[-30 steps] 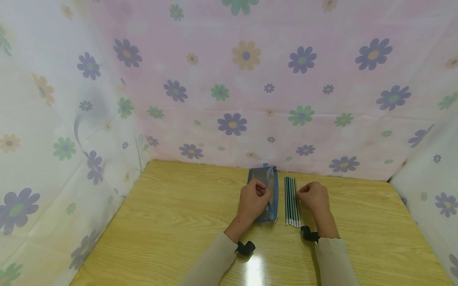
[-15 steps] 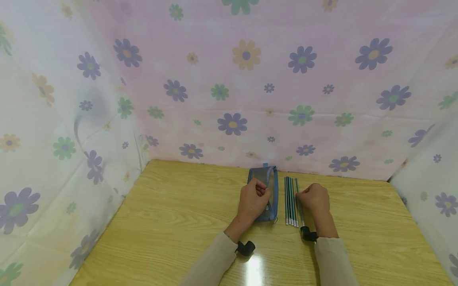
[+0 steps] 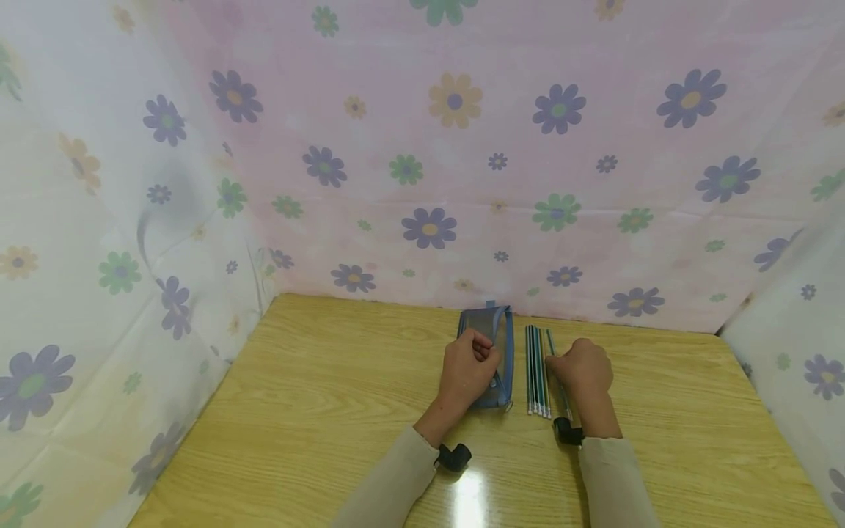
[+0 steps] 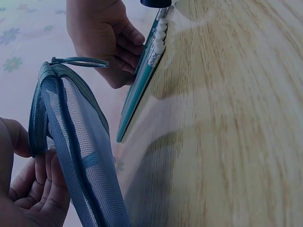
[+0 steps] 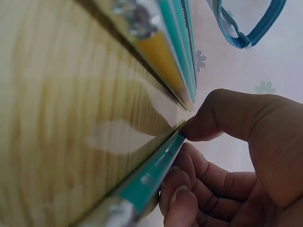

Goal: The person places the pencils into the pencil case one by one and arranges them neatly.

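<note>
A blue mesh zip pencil case lies in front of the person in the head view, its zipped side facing the pencils. The left hand pinches the case's edge between thumb and curled fingers; the left wrist view shows that edge raised, its zip pull hanging out. Right of the case lies a row of several pencils with white erasers. The right hand pinches a green pencil at thumb and fingertips, slightly apart from the row and slanted. A yellow pencil is the row's nearest one.
A wood-grain table carries everything. Flower-printed cloth rises behind it and along both sides. Each wrist wears a black camera mount close over the tabletop.
The right hand has drawn the green pencil away from the row, to the right, and its eraser end has swung outward. The left hand and the case have stayed put.
</note>
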Demonstrator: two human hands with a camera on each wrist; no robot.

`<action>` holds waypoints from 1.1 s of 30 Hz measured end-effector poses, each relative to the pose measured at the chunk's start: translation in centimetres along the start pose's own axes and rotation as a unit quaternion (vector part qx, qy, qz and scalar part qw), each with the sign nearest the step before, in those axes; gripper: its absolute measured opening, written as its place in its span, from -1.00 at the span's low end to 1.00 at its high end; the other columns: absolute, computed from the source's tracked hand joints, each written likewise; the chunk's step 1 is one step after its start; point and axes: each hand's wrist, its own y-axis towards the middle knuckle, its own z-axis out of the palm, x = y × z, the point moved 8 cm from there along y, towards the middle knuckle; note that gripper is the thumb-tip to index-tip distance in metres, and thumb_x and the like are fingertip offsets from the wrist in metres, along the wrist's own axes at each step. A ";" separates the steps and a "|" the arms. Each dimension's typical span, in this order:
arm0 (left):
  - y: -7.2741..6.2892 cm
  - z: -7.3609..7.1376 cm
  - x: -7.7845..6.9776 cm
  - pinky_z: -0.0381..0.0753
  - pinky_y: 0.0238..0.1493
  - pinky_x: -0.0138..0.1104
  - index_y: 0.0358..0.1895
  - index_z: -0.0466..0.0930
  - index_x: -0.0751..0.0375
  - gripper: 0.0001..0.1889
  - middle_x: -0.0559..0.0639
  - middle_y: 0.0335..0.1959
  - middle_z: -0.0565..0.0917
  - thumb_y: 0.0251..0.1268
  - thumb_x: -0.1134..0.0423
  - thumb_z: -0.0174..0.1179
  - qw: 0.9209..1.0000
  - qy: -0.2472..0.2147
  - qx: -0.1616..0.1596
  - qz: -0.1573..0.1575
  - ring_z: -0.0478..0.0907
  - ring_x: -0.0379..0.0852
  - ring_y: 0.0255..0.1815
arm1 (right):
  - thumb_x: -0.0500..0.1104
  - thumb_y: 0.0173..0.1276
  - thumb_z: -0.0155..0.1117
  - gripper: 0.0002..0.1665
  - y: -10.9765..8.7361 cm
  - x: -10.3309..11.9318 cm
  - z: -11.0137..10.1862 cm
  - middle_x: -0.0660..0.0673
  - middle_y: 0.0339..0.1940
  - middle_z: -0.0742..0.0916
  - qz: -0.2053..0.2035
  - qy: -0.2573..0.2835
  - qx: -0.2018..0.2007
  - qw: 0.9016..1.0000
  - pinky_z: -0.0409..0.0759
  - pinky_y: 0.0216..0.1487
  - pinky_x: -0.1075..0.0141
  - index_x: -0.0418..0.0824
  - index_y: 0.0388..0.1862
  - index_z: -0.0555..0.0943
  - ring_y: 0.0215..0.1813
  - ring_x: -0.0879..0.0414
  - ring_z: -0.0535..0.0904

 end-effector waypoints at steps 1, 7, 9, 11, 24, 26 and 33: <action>0.0 0.0 0.0 0.62 -0.40 -0.43 -0.20 0.65 0.17 -0.96 -0.06 -0.41 0.71 0.38 0.30 0.31 1.000 0.000 0.000 0.000 0.59 -0.31 -0.47 | 0.01 0.33 0.41 -0.51 0.0 0.0 0.0 -0.08 -0.71 0.53 0.001 -0.003 0.000 1.000 0.36 -0.67 0.24 -0.19 -0.70 0.51 -0.64 0.01 0.49; 0.1 0.1 0.1 0.62 -0.41 -0.44 -0.21 0.65 0.15 -0.97 -0.06 -0.41 0.72 0.38 0.31 0.30 1.000 0.004 0.000 0.004 0.59 -0.32 -0.48 | 0.00 0.31 0.39 -0.57 0.1 -0.1 -0.1 -0.14 -0.65 0.58 0.005 -0.011 -0.003 1.000 0.39 -0.66 0.21 -0.22 -0.62 0.53 -0.61 -0.02 0.52; 0.1 0.1 0.1 0.62 -0.41 -0.44 -0.21 0.65 0.16 -0.97 -0.05 -0.40 0.72 0.38 0.32 0.31 1.000 0.004 0.000 0.006 0.59 -0.32 -0.48 | -0.01 0.30 0.39 -0.59 0.1 -0.1 -0.1 -0.15 -0.64 0.59 0.006 -0.012 -0.006 1.000 0.39 -0.66 0.21 -0.23 -0.60 0.54 -0.61 -0.03 0.52; 0.1 0.1 0.0 0.62 -0.41 -0.44 -0.21 0.65 0.16 -0.97 -0.05 -0.40 0.72 0.38 0.32 0.31 1.000 0.003 0.000 0.007 0.59 -0.32 -0.47 | -0.02 0.30 0.40 -0.60 0.1 -0.1 -0.1 -0.16 -0.63 0.59 0.005 -0.012 -0.009 1.000 0.39 -0.66 0.20 -0.24 -0.58 0.54 -0.61 -0.04 0.52; 0.0 0.0 -0.2 0.62 -0.42 -0.44 -0.21 0.65 0.17 -0.96 -0.05 -0.41 0.72 0.36 0.32 0.31 1.000 0.003 -0.004 0.009 0.59 -0.31 -0.48 | -0.05 0.29 0.38 -0.60 -0.1 0.2 -0.3 -0.10 -0.68 0.50 0.017 -0.024 -0.017 0.999 0.34 -0.65 0.21 -0.19 -0.62 0.46 -0.64 0.01 0.44; 0.0 0.1 -0.2 0.62 -0.42 -0.44 -0.20 0.65 0.17 -0.96 -0.05 -0.41 0.72 0.36 0.32 0.31 1.000 0.002 -0.003 0.009 0.59 -0.31 -0.48 | -0.03 0.30 0.38 -0.60 -0.1 0.2 -0.3 -0.12 -0.66 0.52 0.018 -0.025 -0.016 0.999 0.35 -0.65 0.20 -0.21 -0.59 0.48 -0.62 0.00 0.46; -0.1 0.0 -0.2 0.62 -0.41 -0.44 -0.21 0.65 0.18 -0.96 -0.04 -0.41 0.72 0.36 0.34 0.31 1.000 0.005 -0.004 0.008 0.59 -0.31 -0.47 | 0.01 0.33 0.42 -0.58 -0.3 0.0 -0.4 -0.17 -0.62 0.57 0.017 -0.021 -0.010 1.000 0.38 -0.64 0.18 -0.26 -0.52 0.54 -0.60 -0.04 0.50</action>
